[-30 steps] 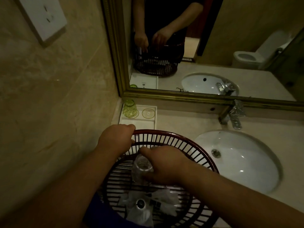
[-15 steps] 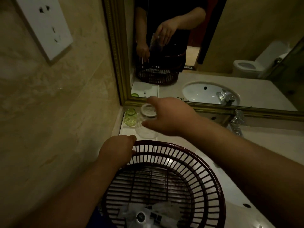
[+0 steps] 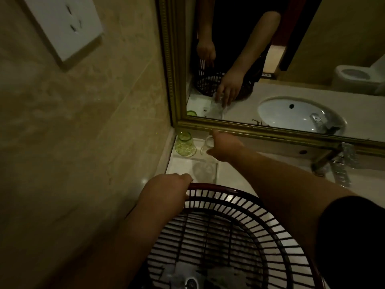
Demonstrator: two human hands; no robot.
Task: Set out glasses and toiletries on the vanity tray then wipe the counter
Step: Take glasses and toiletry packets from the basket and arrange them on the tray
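A clear glass (image 3: 207, 144) is pinched by the right hand (image 3: 226, 148), with the green glass (image 3: 185, 144) just left of that grip. The basket (image 3: 220, 188) rim is clasped by the left hand (image 3: 166, 190).

You have two glasses at the far end of the one vanity tray (image 3: 181, 163) — one green glass (image 3: 185, 145), one clear glass (image 3: 205, 146). Near that tray you also have one basket (image 3: 229, 197) in front, one faucet (image 3: 341, 161) to its right, one mirror (image 3: 281, 59) behind it.
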